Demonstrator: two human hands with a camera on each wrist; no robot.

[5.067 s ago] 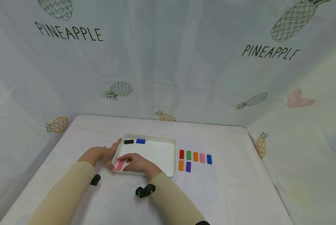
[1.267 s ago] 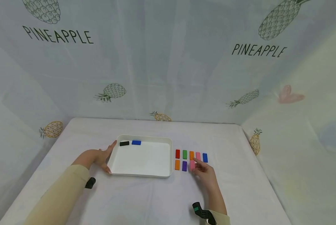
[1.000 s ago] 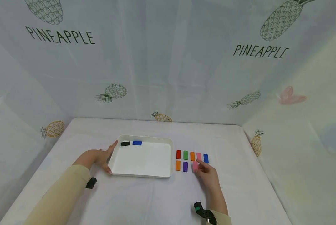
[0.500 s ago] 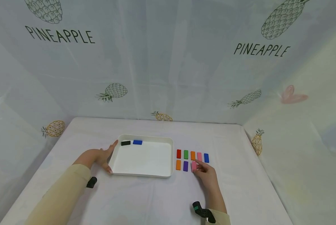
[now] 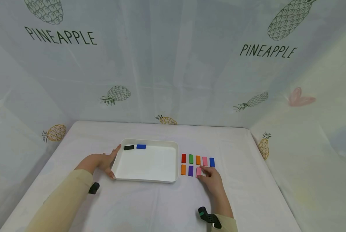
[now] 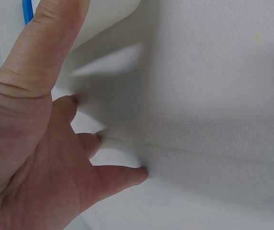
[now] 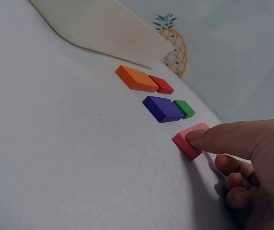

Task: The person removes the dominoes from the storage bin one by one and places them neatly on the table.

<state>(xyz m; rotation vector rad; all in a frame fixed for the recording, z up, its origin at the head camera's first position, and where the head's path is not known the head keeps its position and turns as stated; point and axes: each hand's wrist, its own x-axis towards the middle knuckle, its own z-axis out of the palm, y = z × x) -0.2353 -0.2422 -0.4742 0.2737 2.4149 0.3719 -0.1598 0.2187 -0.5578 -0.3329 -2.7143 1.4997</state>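
My right hand (image 5: 213, 182) pinches a flat pink block (image 5: 198, 172) lengthwise, forefinger at its far end and thumb at its near end. In the right wrist view the thumb lies on that pink block (image 7: 189, 141), which is slightly tilted close to the tablecloth. A purple block (image 5: 190, 170) lies just left of it, then an orange block (image 5: 183, 169). My left hand (image 5: 104, 163) rests with spread fingers against the left side of the white tray (image 5: 147, 181). Inside the tray, along the far side, lie a black block (image 5: 129, 147) and a blue block (image 5: 141, 146).
Behind the near row runs a second row on the table: red (image 5: 183, 158), green (image 5: 191, 159), orange (image 5: 198, 160), pink (image 5: 205, 161) and blue blocks (image 5: 212, 162). A printed curtain (image 5: 173, 64) hangs behind the table's far edge.
Seconds ago the pink block lay in the tray's near left corner under my right hand; now it is in the near row. Lately it shifted slightly left, toward the purple block. My left hand stayed put.
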